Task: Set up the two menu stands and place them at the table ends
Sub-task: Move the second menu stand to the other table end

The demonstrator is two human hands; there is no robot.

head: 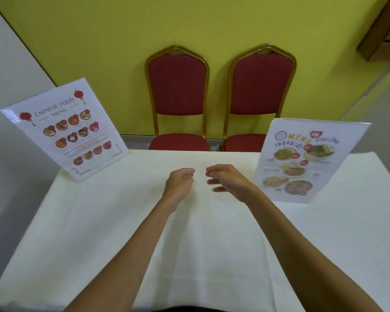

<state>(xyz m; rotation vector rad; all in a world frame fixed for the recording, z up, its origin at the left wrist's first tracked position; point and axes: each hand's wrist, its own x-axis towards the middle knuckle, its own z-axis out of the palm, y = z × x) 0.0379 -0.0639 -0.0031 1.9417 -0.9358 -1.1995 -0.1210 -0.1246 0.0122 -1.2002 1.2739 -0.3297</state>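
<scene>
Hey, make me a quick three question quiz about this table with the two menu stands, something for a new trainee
1. True or false: both menu stands are standing upright on the table.
2. Which stand is at the person's left end? A. Chinese food menu B. Thai menu
3. What are the hands holding?

Key:
1. True. The Chinese food menu stand and the Thai menu stand both stand on the white tablecloth.
2. A.
3. Nothing. The left hand and right hand hover empty between the stands.

Bare tablecloth (pixel 189 244) between upright menu stands (pixel 63 129), seemingly unobstructed.
</scene>
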